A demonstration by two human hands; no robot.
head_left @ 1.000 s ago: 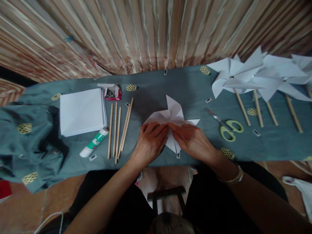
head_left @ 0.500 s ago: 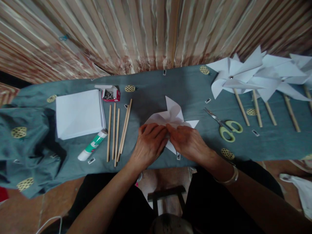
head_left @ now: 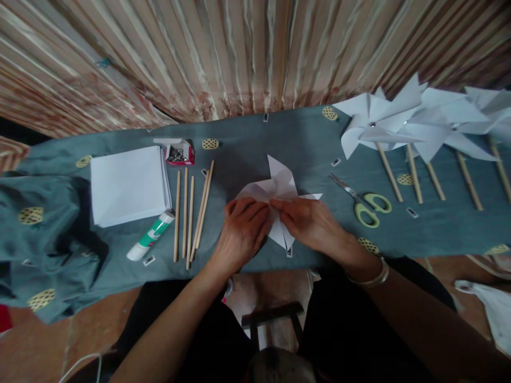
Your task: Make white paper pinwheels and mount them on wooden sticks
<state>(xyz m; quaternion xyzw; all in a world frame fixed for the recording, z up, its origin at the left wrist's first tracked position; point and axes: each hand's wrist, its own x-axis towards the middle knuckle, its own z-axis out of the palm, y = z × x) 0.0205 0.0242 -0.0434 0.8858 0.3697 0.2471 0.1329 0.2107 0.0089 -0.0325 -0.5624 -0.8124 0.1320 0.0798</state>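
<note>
A white paper pinwheel (head_left: 281, 178) lies on the cloth in front of me, its blades folded toward the middle. My left hand (head_left: 244, 226) covers its left side, the fingers curled onto the paper. At the centre, the fingers of my right hand (head_left: 307, 221) press down on the folded tips from the right. Both hands meet at the pinwheel's middle, so whatever lies beneath the fingertips is hidden. To the right rest scissors (head_left: 362, 205) with green handles. Several wooden sticks (head_left: 191, 218) lie to the left.
A stack of white paper (head_left: 128, 186), a glue stick (head_left: 150, 235) and an opened red box of small metal pins (head_left: 179, 153) are on the left. Finished pinwheels (head_left: 399, 119) on sticks overlap at the back right. A pleated curtain (head_left: 239, 53) hangs behind the table.
My right hand has shifted slightly on the pinwheel, uncovering more of its lower blade. My left hand stays on the paper. The whole view has moved a little.
</note>
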